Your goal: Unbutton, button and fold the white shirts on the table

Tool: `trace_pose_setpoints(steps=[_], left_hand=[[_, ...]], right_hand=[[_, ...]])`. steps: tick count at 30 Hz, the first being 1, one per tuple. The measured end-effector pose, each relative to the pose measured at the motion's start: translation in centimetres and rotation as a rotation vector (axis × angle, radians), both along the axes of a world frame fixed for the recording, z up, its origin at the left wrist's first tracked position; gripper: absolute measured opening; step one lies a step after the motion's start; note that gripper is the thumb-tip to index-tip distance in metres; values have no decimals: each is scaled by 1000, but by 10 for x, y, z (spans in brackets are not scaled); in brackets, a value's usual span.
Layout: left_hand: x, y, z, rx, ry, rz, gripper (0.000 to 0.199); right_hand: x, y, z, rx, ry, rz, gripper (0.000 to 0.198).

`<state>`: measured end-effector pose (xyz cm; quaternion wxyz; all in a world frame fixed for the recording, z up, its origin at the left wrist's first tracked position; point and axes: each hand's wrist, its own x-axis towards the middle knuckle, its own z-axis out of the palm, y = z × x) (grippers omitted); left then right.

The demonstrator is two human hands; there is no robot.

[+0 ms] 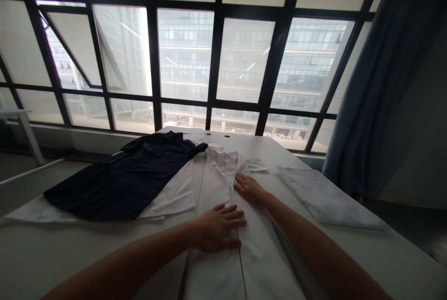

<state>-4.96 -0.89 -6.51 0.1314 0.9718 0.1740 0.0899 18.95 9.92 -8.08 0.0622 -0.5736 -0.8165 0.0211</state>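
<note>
A pair of white trousers (258,244) lies lengthwise on the white table (157,258), its waist end towards the windows and its two legs side by side. My left hand (220,228) rests flat on the legs, across the gap between them, with fingers spread. Farther up, my right hand (249,187) lies palm down near the upper right edge of the trousers, fingers stretched out. Neither hand grips anything. Left of the trousers, a dark navy garment (125,179) is spread over a white garment (174,193).
A folded white cloth (328,197) lies near the table's right edge. Smaller white fabric (257,165) sits beyond my right hand. Large dark-framed windows (185,53) stand behind the table. A blue curtain (370,104) hangs at the right. Another white table (30,137) is far left.
</note>
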Motion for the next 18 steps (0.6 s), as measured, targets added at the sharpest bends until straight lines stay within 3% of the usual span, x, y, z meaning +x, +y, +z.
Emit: trace_pose_setpoints(steps=[7, 12, 18], left_hand=[[-1, -6, 8, -87, -6, 41, 63], [1, 3, 1, -108, -26, 23, 65], [3, 8, -5, -47, -24, 24, 60]], right_hand=[[7, 100, -3, -51, 13, -131, 63], [22, 164, -11, -66, 69, -227, 64], [33, 188, -16, 5, 204, -307, 57]])
